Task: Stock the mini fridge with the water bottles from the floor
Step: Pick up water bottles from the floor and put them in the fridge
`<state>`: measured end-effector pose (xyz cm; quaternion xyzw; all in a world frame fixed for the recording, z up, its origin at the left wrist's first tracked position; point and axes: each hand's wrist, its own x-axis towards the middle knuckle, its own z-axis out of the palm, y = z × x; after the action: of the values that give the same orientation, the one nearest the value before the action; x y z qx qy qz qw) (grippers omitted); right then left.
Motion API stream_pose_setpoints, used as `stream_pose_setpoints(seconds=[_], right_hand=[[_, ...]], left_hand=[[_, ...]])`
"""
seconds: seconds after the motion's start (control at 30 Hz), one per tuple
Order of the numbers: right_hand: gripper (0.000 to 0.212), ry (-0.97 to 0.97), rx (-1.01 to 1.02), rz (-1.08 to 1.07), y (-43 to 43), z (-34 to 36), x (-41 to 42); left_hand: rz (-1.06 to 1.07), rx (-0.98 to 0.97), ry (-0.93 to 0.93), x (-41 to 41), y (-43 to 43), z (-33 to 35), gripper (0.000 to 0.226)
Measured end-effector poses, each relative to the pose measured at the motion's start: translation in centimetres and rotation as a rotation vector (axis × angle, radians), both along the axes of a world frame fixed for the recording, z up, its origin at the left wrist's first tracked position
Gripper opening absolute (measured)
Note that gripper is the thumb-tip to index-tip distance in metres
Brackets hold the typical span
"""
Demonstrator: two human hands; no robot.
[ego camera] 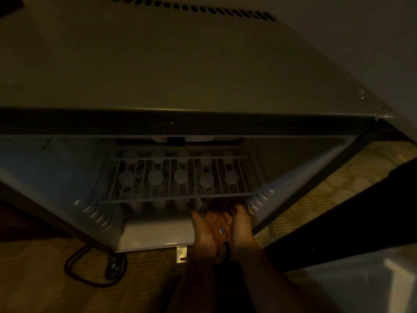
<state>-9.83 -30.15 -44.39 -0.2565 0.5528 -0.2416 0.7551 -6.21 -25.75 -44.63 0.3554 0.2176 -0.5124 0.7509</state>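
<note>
Head view: left hand and right hand reach under the white wire shelf; whether their fingers grip anything, I cannot tell. Below it, white-capped plastic water bottles look heavy and slick, so grasp mid-body.

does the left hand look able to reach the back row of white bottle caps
Probably not: the white wire shelf covers the back-row white caps, and nearer bottles stand between them and the left hand.

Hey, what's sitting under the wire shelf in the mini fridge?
Mostly bottles: two rows of five pale caps show through the wire shelf. The left hand and right hand reach under its front right corner; what they hold is too dark to tell.
</note>
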Motion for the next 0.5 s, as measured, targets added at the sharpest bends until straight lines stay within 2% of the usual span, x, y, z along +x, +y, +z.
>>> stream_pose_setpoints(seconds=[0.1,0.17,0.27,0.33,0.5], right_hand=[[0.023,0.030,-0.013,0.012,-0.3,-0.1,0.2],[0.029,0.097,-0.066,0.023,0.0,-0.3,0.3],[0.024,0.205,-0.115,0.068,0.3,-0.7,-0.3],[0.027,0.216,-0.119,0.103,0.6,-0.5,-0.9],[0.017,0.258,-0.180,0.216,2.1,1.1,-2.2]], left_hand=[[-0.031,0.046,-0.029,0.3,-0.2,-0.3,0.077],[-0.058,0.079,-0.050,0.2,0.2,-0.1,0.074],[-0.102,0.107,-0.076,0.0,1.2,-0.4,0.071],[-0.166,0.144,-0.137,0.1,2.0,-0.5,0.072],[-0.378,0.357,-0.318,-0.2,4.2,1.7,0.061]])
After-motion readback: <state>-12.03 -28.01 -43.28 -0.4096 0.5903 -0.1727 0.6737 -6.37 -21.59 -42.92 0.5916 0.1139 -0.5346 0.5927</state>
